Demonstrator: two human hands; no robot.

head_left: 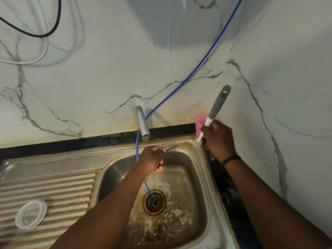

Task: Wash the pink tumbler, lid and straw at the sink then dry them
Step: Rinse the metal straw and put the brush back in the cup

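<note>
My left hand (pixel 152 159) grips a thin dark straw (pixel 172 147) over the steel sink (pixel 203 177); the straw's tip pokes out toward the right. My right hand (pixel 218 139) holds a long bottle brush (pixel 215 108) by its white neck, grey handle pointing up, bristle end near the sink's back right corner. The pink tumbler (pixel 199 121) stands behind that hand on the dark counter edge, mostly hidden. A clear round lid (pixel 30 214) lies on the ribbed draining board at the left.
A grey tap spout (pixel 142 123) juts from the marble wall above the basin. A blue hose (pixel 197 65) runs from the upper right down into the drain (pixel 154 202). Black and white cables hang at the upper left. The basin bottom is wet and stained.
</note>
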